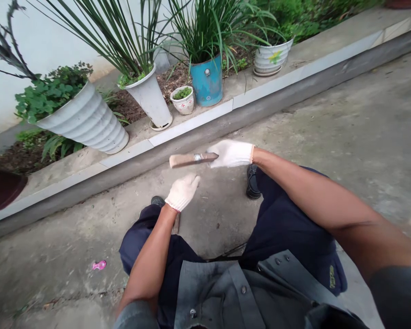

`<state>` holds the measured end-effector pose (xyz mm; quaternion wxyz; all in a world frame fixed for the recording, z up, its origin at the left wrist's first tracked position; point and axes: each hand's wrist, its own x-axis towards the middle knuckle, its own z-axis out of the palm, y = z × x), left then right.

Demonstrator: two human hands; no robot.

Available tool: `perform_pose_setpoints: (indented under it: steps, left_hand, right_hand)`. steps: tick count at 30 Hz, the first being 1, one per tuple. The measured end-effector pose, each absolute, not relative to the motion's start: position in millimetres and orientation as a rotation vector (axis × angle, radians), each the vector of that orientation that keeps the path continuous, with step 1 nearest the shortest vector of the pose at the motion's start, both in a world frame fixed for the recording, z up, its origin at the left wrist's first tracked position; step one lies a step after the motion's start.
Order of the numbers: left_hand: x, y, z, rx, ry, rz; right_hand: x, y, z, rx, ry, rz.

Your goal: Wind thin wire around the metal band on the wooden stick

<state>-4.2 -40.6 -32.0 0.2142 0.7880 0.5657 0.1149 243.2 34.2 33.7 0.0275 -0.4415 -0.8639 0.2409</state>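
My right hand (230,153), in a white knit glove, grips the dark end of a short wooden piece (183,160) that points left. Silvery wire is wound around its middle, and its free end is pale and blunt. Below and to the left of it is my left hand (183,191), gloved too, with its fingers curled together and apart from the wood. Whatever those fingers may hold is hidden. A narrow brown strip (176,224) shows beneath the left wrist, and I cannot tell whether it joins the hand.
A low tiled ledge (192,126) runs diagonally ahead. On it stand a ribbed white pot (85,121), a tall white pot (149,98), a small pot (183,101), a blue bucket (207,82) and another white pot (273,57). A pink object (99,265) lies on the concrete.
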Motion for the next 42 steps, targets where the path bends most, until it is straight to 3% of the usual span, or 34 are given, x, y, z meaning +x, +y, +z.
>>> perform_pose_setpoints:
  steps: [5,9,14,20,27,30,42]
  left_hand:
    - [2.3,-41.9,-32.6,2.254,1.624,0.152]
    - [5.8,-46.3,-28.3,2.272,1.56,0.108]
    - [-2.8,-43.5,-21.0,2.253,1.57,0.138]
    - [-15.9,-36.7,-18.4,2.296,1.614,0.145]
    - [-15.0,-40.1,-23.5,2.255,1.403,0.32]
    - [-8.3,-40.0,-29.2,2.076,1.481,0.411]
    - [6.4,-51.6,-22.4,2.02,1.452,0.067]
  right_hand:
    - [243.0,43.8,26.3,-1.814,-2.489,0.346]
    - [238.3,41.8,17.2,-1.9,-2.593,0.188]
    - [229.8,32.6,7.3,-1.89,-2.945,0.316]
    - [233.8,26.5,3.8,-1.436,-3.276,0.549]
    - [250.7,32.0,17.3,-1.139,-3.087,0.767]
    - [250.0,35.0,24.5,-1.272,-2.923,0.707]
    - [241.9,49.7,10.7,-1.9,-2.535,0.18]
